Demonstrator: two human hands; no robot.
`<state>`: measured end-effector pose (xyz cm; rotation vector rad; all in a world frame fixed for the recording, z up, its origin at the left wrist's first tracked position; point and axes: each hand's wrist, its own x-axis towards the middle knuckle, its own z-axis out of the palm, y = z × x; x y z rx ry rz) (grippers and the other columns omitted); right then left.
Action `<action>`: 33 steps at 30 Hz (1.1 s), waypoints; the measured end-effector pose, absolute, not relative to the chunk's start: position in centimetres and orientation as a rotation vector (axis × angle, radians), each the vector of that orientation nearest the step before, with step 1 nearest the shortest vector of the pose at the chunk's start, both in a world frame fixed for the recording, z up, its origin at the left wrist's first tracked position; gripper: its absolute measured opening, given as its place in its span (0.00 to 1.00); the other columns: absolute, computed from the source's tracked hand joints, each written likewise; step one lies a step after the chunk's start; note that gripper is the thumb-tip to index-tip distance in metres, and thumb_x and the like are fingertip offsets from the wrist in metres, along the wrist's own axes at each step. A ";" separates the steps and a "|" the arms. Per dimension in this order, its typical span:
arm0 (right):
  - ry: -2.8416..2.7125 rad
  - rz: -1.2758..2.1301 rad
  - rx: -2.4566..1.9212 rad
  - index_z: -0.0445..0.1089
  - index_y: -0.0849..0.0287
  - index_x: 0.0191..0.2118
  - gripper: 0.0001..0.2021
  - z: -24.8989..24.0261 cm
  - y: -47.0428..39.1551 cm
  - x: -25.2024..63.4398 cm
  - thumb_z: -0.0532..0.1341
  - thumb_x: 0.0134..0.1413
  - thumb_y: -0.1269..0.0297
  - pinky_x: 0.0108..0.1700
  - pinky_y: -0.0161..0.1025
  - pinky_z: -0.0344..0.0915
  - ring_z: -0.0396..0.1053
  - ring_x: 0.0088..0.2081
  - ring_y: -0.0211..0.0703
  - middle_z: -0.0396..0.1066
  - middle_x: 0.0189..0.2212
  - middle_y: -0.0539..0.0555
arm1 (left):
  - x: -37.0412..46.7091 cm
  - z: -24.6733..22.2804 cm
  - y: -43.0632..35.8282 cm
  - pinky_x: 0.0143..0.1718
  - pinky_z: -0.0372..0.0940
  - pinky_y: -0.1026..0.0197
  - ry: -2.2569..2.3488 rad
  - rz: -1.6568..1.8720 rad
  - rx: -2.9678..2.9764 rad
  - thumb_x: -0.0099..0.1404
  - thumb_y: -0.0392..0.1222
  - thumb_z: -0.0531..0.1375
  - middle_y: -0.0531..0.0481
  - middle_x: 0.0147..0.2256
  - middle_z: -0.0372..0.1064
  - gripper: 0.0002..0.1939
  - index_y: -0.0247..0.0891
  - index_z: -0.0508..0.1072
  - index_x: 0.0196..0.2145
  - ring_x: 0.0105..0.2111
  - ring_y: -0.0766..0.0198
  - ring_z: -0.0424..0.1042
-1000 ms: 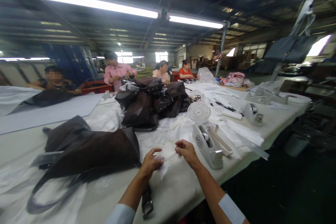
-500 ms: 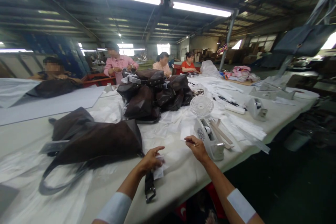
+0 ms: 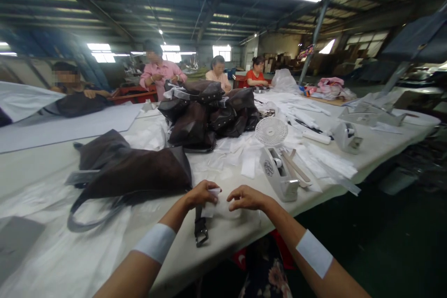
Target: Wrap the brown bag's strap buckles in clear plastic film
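Right hand point(image 3: 247, 197) has drawn nearer the left hand point(image 3: 202, 194) — its fingers point(image 3: 238, 192) parted, the left's pinching a white slip point(image 3: 214, 191).

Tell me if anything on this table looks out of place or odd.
Nothing looks damaged or spilled. Just untidy: white sheets lie strewn askew beside the fan, and a black strap lies near the table edge, by the left hand.
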<state>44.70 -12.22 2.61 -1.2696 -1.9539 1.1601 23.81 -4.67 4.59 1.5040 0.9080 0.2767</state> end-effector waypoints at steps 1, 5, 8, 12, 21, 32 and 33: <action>-1.909 1.235 -1.238 0.77 0.57 0.34 0.14 2.4 -12.4 44.7 0.66 0.40 0.55 0.29 0.34 0.61 0.67 0.26 0.40 0.73 0.24 0.48 | 23.6 4.6 -4.6 0.15 0.49 0.69 0.913 0.284 1.488 0.39 0.31 0.65 0.54 0.19 0.68 0.20 0.30 0.76 0.35 0.15 0.71 0.59; -1.708 1.294 -1.217 0.75 0.60 0.25 0.05 1.4 -13.5 44.7 0.64 0.40 0.64 0.28 0.32 0.58 0.63 0.24 0.37 0.70 0.20 0.47 | 23.3 4.3 -4.5 0.16 0.51 0.68 0.938 0.297 1.426 0.39 0.34 0.66 0.51 0.19 0.69 0.19 0.29 0.76 0.33 0.16 0.69 0.62; -1.587 1.254 -1.293 0.72 0.60 0.24 0.05 0.8 -14.5 45.3 0.60 0.44 0.65 0.25 0.31 0.54 0.61 0.23 0.35 0.68 0.19 0.47 | 22.9 4.0 -4.1 0.16 0.52 0.67 1.014 0.366 1.381 0.40 0.35 0.65 0.48 0.20 0.71 0.17 0.29 0.74 0.32 0.16 0.66 0.64; -1.401 1.246 -1.393 0.73 0.61 0.29 0.09 -0.1 -16.2 47.4 0.57 0.47 0.63 0.22 0.30 0.50 0.55 0.19 0.32 0.65 0.17 0.46 | 21.9 3.7 -3.8 0.18 0.57 0.66 1.119 0.491 1.303 0.43 0.38 0.62 0.46 0.26 0.73 0.14 0.32 0.71 0.31 0.22 0.63 0.69; -1.290 1.390 -1.449 0.75 0.62 0.32 0.11 -0.4 -18.1 49.5 0.60 0.45 0.61 0.24 0.31 0.50 0.55 0.20 0.31 0.65 0.18 0.46 | 24.6 3.5 -4.8 0.15 0.50 0.68 1.001 0.401 1.535 0.49 0.48 0.62 0.54 0.18 0.64 0.18 0.30 0.75 0.32 0.15 0.72 0.57; -1.462 1.421 -1.456 0.69 0.61 0.24 0.09 2.1 -20.7 48.5 0.60 0.46 0.60 0.23 0.31 0.49 0.53 0.20 0.31 0.59 0.16 0.44 | 31.0 1.5 -8.0 0.15 0.53 0.67 0.478 -0.236 1.564 0.42 0.44 0.67 0.57 0.16 0.62 0.14 0.34 0.71 0.26 0.14 0.71 0.58; -1.433 1.386 -1.477 0.69 0.61 0.24 0.09 1.9 -21.2 48.6 0.60 0.45 0.60 0.23 0.31 0.48 0.52 0.20 0.31 0.59 0.16 0.44 | 30.9 1.4 -8.0 0.15 0.52 0.68 0.488 -0.228 1.575 0.42 0.44 0.67 0.57 0.15 0.61 0.14 0.35 0.70 0.26 0.14 0.71 0.58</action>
